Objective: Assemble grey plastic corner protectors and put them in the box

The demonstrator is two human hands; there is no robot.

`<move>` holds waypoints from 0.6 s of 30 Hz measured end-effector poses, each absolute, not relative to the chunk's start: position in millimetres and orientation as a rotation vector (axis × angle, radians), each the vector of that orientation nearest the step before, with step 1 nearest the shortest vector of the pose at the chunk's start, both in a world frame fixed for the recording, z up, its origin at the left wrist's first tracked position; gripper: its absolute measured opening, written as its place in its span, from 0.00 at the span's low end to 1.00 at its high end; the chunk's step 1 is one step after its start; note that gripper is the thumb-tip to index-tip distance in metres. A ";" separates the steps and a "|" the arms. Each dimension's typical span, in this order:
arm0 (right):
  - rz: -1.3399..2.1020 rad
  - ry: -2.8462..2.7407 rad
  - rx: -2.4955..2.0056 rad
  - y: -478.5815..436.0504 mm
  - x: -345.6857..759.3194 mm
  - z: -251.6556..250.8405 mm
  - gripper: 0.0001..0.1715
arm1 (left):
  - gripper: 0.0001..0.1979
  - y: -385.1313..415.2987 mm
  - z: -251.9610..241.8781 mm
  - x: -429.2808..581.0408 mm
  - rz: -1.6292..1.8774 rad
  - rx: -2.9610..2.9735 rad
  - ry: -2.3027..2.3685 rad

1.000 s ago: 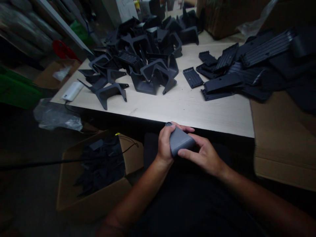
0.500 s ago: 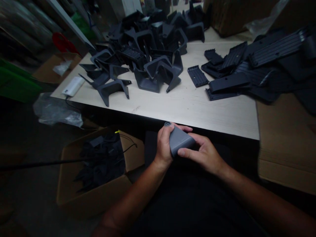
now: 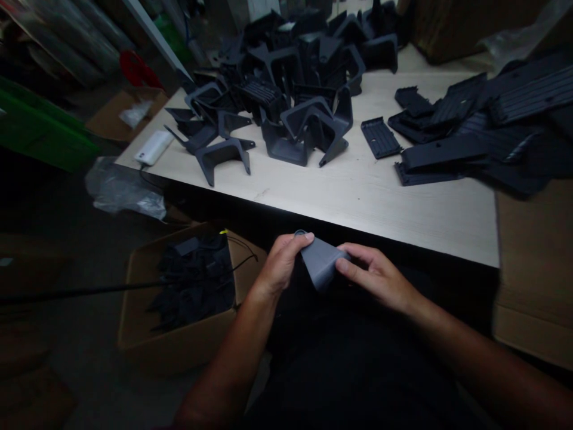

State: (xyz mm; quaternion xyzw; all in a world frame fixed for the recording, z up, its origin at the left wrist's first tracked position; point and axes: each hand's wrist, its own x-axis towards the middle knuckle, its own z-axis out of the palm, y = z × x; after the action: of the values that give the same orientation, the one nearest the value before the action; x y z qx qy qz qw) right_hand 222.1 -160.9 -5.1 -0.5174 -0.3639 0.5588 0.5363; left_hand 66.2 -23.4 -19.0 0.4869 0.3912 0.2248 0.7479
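Observation:
Between my two hands, just off the table's front edge, is a grey plastic bracket with a round end at its upper left. My left hand is closed on that end, its thumb on top. On the other side, my right hand pinches the right edge between thumb and fingers. The underside of the bracket is hidden. Beyond my hands, a heap of similar dark U-shaped brackets lies on the pale table.
Ribbed dark plates are piled at the table's right. A white power bank with a cable lies at the left edge. Below left stands a cardboard box of dark parts, crossed by a thin black cord. Another carton is at right.
The bracket has turned in my hands, and my right fingers have moved up along its right edge. The whole scene has shifted right as my head turned slightly left.

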 end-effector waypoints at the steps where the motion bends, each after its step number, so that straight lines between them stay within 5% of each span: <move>1: 1.271 -0.926 -1.284 -158.9 223.5 -2.8 0.19 | 0.19 -22.0 -19.9 60.7 0.552 1.031 0.880; 4: 1.100 -1.033 -1.451 -155.6 232.5 2.1 0.20 | 0.18 -16.3 -16.3 36.4 0.601 1.019 0.950; 10: 0.973 -1.049 -1.696 -156.3 262.9 -3.1 0.25 | 0.24 -9.6 -5.3 -35.0 0.026 1.556 0.827; 18: 0.980 -1.012 -1.881 -159.4 291.9 -17.1 0.37 | 0.24 -7.5 -66.0 -148.4 -0.279 1.493 1.216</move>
State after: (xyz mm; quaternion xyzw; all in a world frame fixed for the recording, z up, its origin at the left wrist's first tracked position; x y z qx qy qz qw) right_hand 291.9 -159.4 -17.1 -0.7385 -0.3975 0.3846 0.3856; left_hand -148.4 -7.5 -66.0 0.6343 0.5166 -0.1187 0.5628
